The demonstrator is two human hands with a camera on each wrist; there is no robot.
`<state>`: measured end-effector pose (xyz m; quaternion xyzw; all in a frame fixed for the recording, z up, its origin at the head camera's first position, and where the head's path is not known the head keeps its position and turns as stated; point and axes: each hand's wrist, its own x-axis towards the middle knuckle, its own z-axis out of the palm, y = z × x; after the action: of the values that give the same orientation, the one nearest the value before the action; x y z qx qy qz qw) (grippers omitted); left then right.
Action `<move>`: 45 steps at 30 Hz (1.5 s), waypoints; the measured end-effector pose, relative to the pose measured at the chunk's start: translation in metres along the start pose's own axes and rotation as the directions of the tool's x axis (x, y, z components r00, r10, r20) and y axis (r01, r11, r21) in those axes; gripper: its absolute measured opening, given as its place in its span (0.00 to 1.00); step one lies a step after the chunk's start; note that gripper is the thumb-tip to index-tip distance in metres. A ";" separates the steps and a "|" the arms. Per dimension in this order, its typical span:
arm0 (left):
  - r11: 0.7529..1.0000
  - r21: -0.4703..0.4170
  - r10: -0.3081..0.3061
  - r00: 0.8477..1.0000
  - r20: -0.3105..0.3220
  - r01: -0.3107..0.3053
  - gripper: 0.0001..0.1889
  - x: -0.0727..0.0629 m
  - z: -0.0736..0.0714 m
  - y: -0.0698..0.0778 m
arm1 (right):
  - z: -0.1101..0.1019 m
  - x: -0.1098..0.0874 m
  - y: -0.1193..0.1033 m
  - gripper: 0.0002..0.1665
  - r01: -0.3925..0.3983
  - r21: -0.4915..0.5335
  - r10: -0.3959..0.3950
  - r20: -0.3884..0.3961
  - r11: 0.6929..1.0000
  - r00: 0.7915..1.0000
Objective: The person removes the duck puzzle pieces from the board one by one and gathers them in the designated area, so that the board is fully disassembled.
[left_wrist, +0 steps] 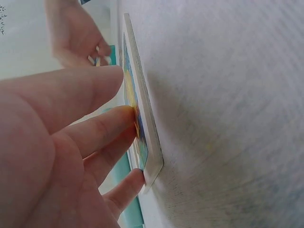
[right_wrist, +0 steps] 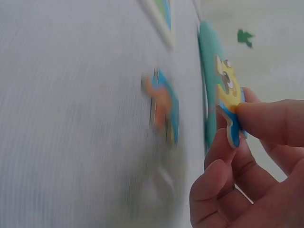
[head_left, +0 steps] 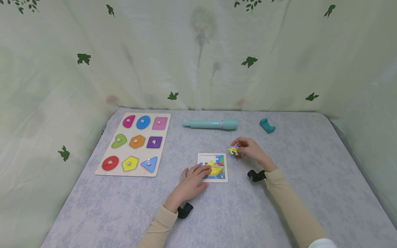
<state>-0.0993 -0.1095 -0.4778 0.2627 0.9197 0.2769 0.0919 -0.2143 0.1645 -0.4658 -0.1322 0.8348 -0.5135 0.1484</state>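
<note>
The small puzzle tray [head_left: 218, 181] lies flat on the grey-blue tabletop [head_left: 235, 217], showing a bright picture in yellow, blue and green; its far left part shows pale backing. Your left hand [head_left: 193, 179] reaches over the tray's near left side, fingers extended and slightly spread, tips touching the picture and the edge; they are not curled round anything. Your right hand [head_left: 250, 150] is just right of the tray, thumb and fingers clamped together on a yellow and blue puzzle piece [right_wrist: 232, 97] with part of a cartoon face, tilted up on its edge. A second piece [right_wrist: 164, 104], blue with orange-brown, is near your right hand, also to the right of the tray; it is blurred, so you cannot be sure whether it rests on the table.

Left of the tray and well apart is a pale shape board [head_left: 119, 152] with nine coloured shapes in three rows. Beyond the tray a teal pen-shaped object [head_left: 204, 124] lies sideways, and beyond it to the right sits a curved teal block [head_left: 267, 126]. Behind the tray and the table hangs a pale cloth [head_left: 217, 82] with green motifs.
</note>
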 end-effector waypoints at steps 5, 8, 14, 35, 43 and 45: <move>1.000 -0.018 -0.004 1.000 0.003 0.004 0.25 -0.001 -0.001 0.002 | -0.022 -0.012 0.015 0.14 -0.051 -0.050 0.050 -0.025 0.997 0.998; 0.999 -0.033 -0.007 1.000 0.004 0.008 0.25 -0.001 -0.003 0.004 | -0.029 -0.018 0.020 0.14 -0.057 -0.071 0.055 -0.024 0.996 0.998; 0.999 -0.037 -0.009 1.000 -0.005 0.009 0.25 -0.001 -0.002 0.004 | -0.030 -0.020 0.023 0.13 -0.080 -0.148 0.076 -0.032 0.986 0.997; 1.000 -0.003 -0.003 1.000 -0.030 0.003 0.25 -0.001 0.000 0.007 | -0.017 -0.016 0.020 0.08 -0.021 -0.395 -0.007 -0.069 0.918 0.998; 0.995 0.101 -0.002 0.999 -0.046 0.007 0.22 0.007 0.002 0.011 | -0.016 -0.017 0.019 0.07 -0.004 -0.450 -0.028 -0.064 0.893 0.998; 0.994 0.110 0.011 0.998 -0.055 -0.005 0.21 0.009 0.003 0.011 | -0.014 -0.017 0.018 0.07 -0.001 -0.450 -0.037 -0.076 0.893 0.996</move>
<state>-0.1008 -0.0956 -0.4746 0.2631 0.9347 0.2333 0.0507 -0.2054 0.1897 -0.4738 -0.1495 0.9349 -0.3132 0.0746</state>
